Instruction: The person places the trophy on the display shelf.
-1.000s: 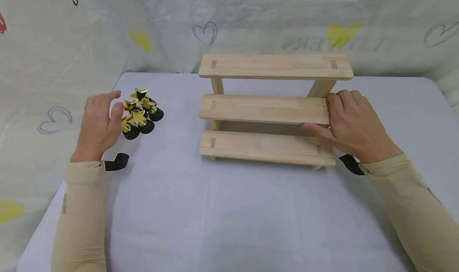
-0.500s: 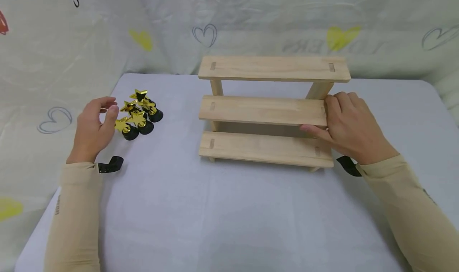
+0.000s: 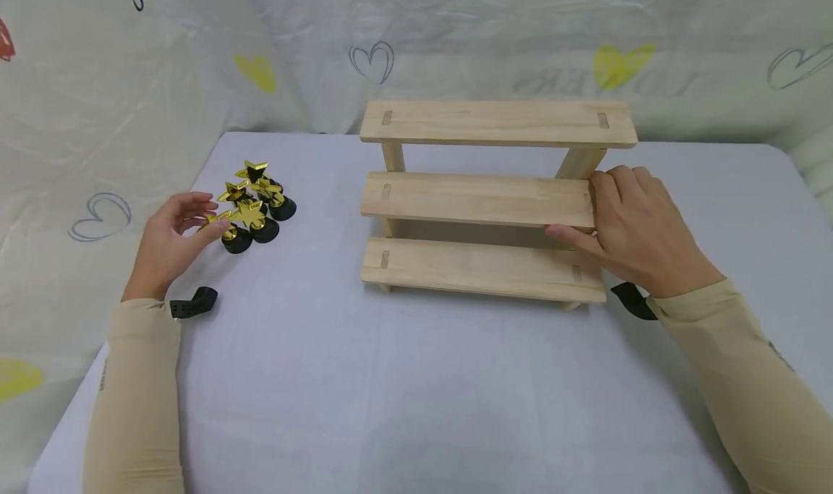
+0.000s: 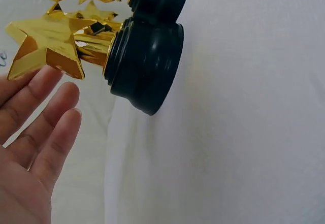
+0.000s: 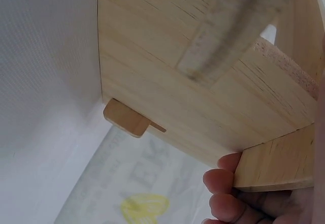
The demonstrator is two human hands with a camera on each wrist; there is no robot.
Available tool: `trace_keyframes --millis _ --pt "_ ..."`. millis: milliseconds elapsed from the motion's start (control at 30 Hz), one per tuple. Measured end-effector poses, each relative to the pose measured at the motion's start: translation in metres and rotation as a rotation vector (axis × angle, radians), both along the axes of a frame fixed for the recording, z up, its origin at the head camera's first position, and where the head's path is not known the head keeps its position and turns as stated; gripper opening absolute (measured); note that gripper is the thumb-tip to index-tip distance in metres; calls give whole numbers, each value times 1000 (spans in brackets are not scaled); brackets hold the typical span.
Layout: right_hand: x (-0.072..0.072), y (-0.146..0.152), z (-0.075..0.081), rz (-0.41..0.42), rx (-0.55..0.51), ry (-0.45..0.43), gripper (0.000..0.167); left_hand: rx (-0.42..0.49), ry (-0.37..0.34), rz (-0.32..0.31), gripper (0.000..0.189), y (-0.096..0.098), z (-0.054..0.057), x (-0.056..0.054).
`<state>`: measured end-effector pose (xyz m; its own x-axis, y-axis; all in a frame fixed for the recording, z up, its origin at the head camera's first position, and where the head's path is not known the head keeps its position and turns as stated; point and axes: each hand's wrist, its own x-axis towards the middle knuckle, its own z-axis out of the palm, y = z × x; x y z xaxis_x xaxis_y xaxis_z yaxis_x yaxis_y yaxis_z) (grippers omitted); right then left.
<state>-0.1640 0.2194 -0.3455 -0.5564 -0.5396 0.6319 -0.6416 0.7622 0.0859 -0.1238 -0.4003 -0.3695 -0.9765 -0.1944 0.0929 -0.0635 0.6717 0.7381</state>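
Several small trophies, each with a gold star on a black round base, stand clustered at the table's left. My left hand (image 3: 171, 241) is beside the nearest trophy (image 4: 144, 64), its fingers spread loosely behind the star and its thumb in front. In the left wrist view the fingertips (image 4: 68, 94) lie close to the star without visibly curling round it; contact is unclear. At the right, my right hand (image 3: 644, 226) grips the right end of the middle board of a three-tier wooden display stand (image 3: 481, 197), thumb in front. The right wrist view shows curled fingertips (image 5: 219, 181) under that board's end.
A white cloth covers the table (image 3: 416, 393). Behind it and at the left hangs a pale sheet (image 3: 455, 31) with hearts and lettering. The stand sits right of the trophies, with a stretch of tabletop between them.
My left hand first drew back leftward from the trophies, then lowered, and its thumb moved to the front of the nearest star. My right hand keeps its grip on the stand, which barely shifted.
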Motion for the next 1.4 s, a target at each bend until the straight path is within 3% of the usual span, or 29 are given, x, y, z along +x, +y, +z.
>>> trace_keyframes --millis 267,600,967,1400 --pt "1 -1 1 -14 20 -27 98 -9 -127 -25 74 -13 -7 4" --pt "1 2 0 -23 17 -42 98 -37 -306 -44 82 -17 -14 3" --pt "2 1 1 -21 -9 -36 101 6 -224 -65 68 -20 -27 2" --pt "1 1 1 -7 -6 -16 99 47 -199 -49 61 -18 -29 3"
